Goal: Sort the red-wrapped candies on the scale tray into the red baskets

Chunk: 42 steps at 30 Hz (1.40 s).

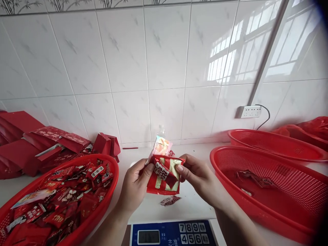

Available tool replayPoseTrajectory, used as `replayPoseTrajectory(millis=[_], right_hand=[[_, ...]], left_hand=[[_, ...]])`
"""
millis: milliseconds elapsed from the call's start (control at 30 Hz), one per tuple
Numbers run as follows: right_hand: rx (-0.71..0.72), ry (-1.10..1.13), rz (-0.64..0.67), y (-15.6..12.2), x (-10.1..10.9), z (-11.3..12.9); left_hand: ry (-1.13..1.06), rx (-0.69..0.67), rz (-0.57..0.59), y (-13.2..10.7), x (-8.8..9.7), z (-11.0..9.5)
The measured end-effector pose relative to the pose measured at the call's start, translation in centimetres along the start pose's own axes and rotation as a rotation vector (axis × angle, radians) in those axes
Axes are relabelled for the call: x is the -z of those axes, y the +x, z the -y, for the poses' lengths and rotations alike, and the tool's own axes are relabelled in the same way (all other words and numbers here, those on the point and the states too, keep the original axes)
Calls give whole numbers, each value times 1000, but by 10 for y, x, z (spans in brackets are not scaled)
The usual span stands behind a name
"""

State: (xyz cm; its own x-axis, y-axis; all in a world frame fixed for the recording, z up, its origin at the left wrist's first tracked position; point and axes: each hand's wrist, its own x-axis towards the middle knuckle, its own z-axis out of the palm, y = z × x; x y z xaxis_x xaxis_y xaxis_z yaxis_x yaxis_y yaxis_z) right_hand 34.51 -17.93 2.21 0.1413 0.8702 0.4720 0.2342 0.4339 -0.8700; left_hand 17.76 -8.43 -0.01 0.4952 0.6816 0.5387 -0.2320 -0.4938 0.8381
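Observation:
Above the white surface, both hands hold a small bunch of wrapped snack packets. My left hand (137,184) is closed on its left side, thumb over a small dark-red candy wrapper (164,174) in front of a larger red and gold packet (166,189). A pale pink and white packet (162,145) sticks up behind them. My right hand (194,171) pinches the right edge of the red and gold packet between thumb and fingers. Below the hands lies another small dark-red packet (170,200). What the packets contain is hidden.
A red basket (116,171) full of packets stands left, with red gift boxes (74,136) behind it. At right, a red basket (215,157) holds a few packets, with another red basket (233,135) behind. A blue scale panel (166,234) sits in front; a socket strip (249,111) is on the wall.

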Motion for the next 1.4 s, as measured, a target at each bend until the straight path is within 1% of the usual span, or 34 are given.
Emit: replayPoseTrajectory(millis=[67, 167, 233, 333, 400, 467, 567, 667, 733, 767, 900, 933, 1000, 1067, 1167, 1300, 1400], right_hand=[[-5, 20, -12, 2, 0, -3], [-16, 11, -87, 3, 6, -8], [-26, -68, -159, 3, 12, -9], [-43, -282, -240, 1, 21, -9], [-73, -413, -224, 0, 24, -10], [-124, -464, -160, 0, 23, -14], [-193, -408, -66, 2, 16, -25], [-210, -369, -42, 5, 7, -36], [-197, -373, -66, 6, 5, -37], [-184, -355, -79, 7, 5, -35], [-105, -153, -135, 5, 7, -23], [-87, -99, -152, 5, 8, -20], [-67, -19, -157, 4, 9, -16], [-61, 38, -128, 4, 9, -14], [-54, 60, -119, 3, 8, -13], [-36, -37, -212, 2, 8, -12], [-5, -178, -322, 3, 12, -9]], left_hand=[[-31, 36, -33, 1, 5, 5], [-106, 119, -91, 5, 14, 11], [-116, 135, -107, 8, 19, 12], [-39, 90, -104, 11, 22, 9], [15, 56, -105, 11, 24, 6], [44, 37, -114, 10, 25, 4], [52, 9, -128, 8, 28, 2], [51, -14, -138, 6, 29, -1], [61, 5, -107, 6, 29, -4], [68, 31, -65, 6, 28, -5], [40, 178, 199, 5, 24, -9], [27, 202, 251, 5, 23, -10], [2, 231, 315, 3, 20, -11], [-3, 248, 339, 2, 18, -11], [9, 267, 335, 1, 17, -9], [33, 276, 308, 2, 17, -7], [91, 223, 271, 3, 18, -6]])
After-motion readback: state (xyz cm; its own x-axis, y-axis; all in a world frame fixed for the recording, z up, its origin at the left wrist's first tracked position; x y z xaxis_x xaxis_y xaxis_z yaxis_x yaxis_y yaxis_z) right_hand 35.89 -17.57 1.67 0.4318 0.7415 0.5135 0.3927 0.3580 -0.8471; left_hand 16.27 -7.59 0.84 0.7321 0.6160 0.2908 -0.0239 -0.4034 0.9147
